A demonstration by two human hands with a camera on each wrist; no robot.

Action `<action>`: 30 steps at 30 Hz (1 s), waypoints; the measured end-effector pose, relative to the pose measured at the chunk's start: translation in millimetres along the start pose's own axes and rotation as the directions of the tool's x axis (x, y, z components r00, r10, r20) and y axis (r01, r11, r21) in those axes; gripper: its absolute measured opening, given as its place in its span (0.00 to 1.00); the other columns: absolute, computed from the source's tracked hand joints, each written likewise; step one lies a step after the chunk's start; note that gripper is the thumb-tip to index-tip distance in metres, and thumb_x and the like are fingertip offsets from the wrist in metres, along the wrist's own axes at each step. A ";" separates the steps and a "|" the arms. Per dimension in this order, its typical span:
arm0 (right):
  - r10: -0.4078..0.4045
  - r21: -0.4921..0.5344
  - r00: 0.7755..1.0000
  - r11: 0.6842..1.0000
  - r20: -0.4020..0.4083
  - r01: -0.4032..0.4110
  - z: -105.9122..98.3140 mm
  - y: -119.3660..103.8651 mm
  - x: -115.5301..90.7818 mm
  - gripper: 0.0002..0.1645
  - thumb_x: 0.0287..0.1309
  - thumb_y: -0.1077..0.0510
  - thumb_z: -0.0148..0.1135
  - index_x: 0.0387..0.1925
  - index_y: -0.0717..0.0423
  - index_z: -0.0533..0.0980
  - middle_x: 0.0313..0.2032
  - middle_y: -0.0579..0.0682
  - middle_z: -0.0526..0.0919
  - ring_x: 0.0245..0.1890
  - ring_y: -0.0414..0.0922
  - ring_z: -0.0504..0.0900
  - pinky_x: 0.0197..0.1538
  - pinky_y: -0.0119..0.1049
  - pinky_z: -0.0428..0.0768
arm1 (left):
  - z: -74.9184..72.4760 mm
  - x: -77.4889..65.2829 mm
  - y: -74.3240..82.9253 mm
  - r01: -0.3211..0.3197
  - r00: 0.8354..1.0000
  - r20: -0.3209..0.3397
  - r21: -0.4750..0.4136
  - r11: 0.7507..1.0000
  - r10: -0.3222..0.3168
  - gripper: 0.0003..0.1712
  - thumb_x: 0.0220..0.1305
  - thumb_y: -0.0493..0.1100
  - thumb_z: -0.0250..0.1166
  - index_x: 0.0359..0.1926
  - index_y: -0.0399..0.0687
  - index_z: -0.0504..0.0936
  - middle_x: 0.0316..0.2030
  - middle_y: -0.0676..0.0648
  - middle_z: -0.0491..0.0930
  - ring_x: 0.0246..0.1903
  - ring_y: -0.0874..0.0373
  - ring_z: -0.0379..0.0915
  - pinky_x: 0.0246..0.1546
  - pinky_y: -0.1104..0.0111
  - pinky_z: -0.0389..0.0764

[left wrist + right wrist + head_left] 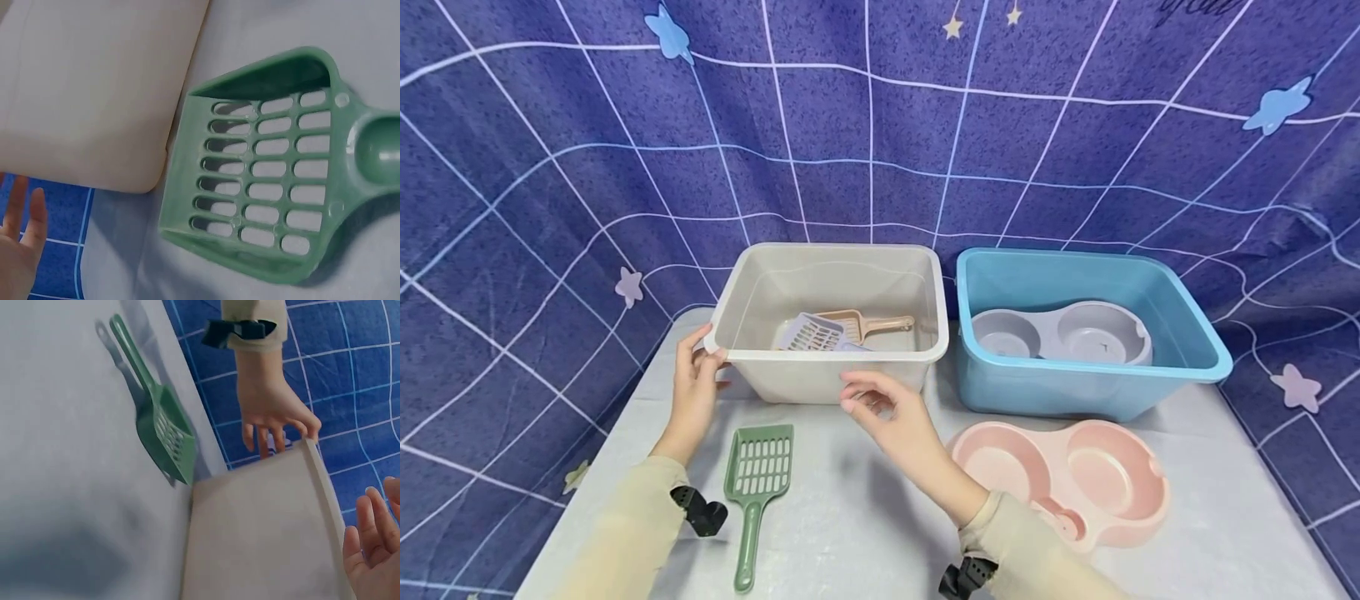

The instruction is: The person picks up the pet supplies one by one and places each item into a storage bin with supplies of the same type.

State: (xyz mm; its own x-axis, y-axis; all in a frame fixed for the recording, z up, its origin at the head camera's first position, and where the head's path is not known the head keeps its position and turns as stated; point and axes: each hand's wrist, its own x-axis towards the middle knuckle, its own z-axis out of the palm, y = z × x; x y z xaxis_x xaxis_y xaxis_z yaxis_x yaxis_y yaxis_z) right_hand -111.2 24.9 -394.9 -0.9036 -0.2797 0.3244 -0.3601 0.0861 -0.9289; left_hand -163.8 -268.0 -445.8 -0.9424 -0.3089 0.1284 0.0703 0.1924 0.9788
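Note:
A beige plastic bin [835,377] stands at the back of the table with a lavender slotted scoop [812,333] and a tan scoop [880,323] inside. At its front left corner, my left hand [697,383] touches the rim; in the right wrist view that hand's fingers hang spread beside the corner. My right hand [898,421] hovers before the bin's front wall, fingers loosely bent and holding nothing. Below the bin lies a green slotted litter scoop [751,508], its handle toward me. The left wrist view shows the green scoop's slotted head [262,169] close to the bin.
To the right stands a blue bin [1075,387] holding a grey double bowl [1052,333]. A pink double bowl [1060,475] lies before it, near my right forearm. A white cloth covers the table [835,533]; a blue patterned curtain [880,125] hangs behind.

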 end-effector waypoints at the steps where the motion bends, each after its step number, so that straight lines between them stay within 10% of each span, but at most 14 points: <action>1: 0.000 0.009 1.000 1.000 0.005 0.000 2.8 1.7 -1.5 0.17 0.61 0.64 0.66 0.52 0.58 0.81 0.39 0.51 0.87 0.38 0.45 0.82 0.41 0.31 0.77 | -0.7 0.2 0.6 0.003 1.000 0.004 -0.006 1.000 -0.003 0.29 0.75 0.40 0.46 0.74 0.52 0.56 0.47 0.52 0.71 0.42 0.67 0.75 0.40 0.68 0.78; 15: 0.205 0.124 0.975 0.969 0.089 -0.215 56.5 22.4 -32.3 0.14 0.62 0.60 0.65 0.50 0.55 0.81 0.38 0.46 0.86 0.35 0.39 0.80 0.40 0.28 0.77 | -3.8 -2.1 6.0 0.000 0.999 0.049 -0.026 1.000 0.002 0.29 0.76 0.41 0.48 0.74 0.51 0.55 0.45 0.59 0.76 0.42 0.68 0.76 0.39 0.71 0.79; 30: 0.414 0.352 0.903 0.833 0.117 -0.427 95.5 47.4 -60.8 0.14 0.60 0.65 0.65 0.48 0.65 0.79 0.35 0.49 0.85 0.32 0.43 0.82 0.33 0.27 0.78 | 2.7 -1.2 1.5 -0.006 1.000 0.010 -0.059 0.998 0.006 0.29 0.74 0.39 0.43 0.74 0.51 0.55 0.42 0.49 0.69 0.41 0.64 0.74 0.41 0.71 0.80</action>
State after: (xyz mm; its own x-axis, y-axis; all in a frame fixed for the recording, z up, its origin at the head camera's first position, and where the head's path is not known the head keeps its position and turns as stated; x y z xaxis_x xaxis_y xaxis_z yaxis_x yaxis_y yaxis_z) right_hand -51.2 -45.4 -475.7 -0.9377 -0.3289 -0.1122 0.1678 -0.1458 -0.9750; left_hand -163.5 -264.8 -444.9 -0.9451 -0.2986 0.1332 0.0950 0.1389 0.9857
